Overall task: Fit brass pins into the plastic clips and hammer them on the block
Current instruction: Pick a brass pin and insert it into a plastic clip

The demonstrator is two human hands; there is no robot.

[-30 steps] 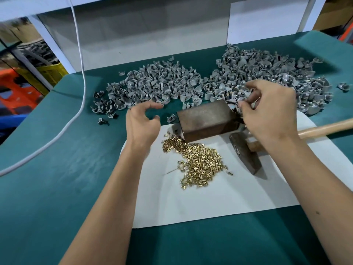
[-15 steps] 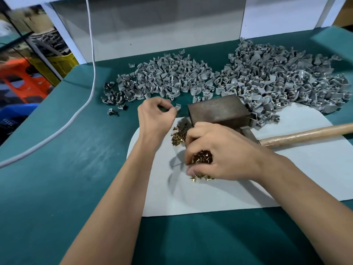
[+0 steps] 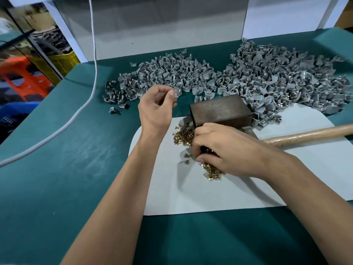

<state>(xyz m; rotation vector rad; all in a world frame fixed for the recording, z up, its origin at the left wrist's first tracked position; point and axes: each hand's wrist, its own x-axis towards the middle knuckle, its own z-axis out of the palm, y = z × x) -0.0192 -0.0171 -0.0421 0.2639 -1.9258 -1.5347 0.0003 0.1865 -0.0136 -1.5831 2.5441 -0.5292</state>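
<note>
Left hand (image 3: 155,109) pinches clip (image 3: 177,93); right hand (image 3: 222,150) grips brass pins (image 3: 212,171).

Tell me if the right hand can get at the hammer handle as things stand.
Probably yes. The hammer handle lies bare on the white sheet, just right of the right hand, with nothing on top of it. That hand is busy in the brass pins, so it would have to leave them first.

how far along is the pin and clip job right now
Done: cannot tell which clips already hold pins. In hand: the left hand pinches one clip; the right hand digs into the brass pins. Left: fitting, then hammering on the bare block; the hammer lies untouched.
</note>
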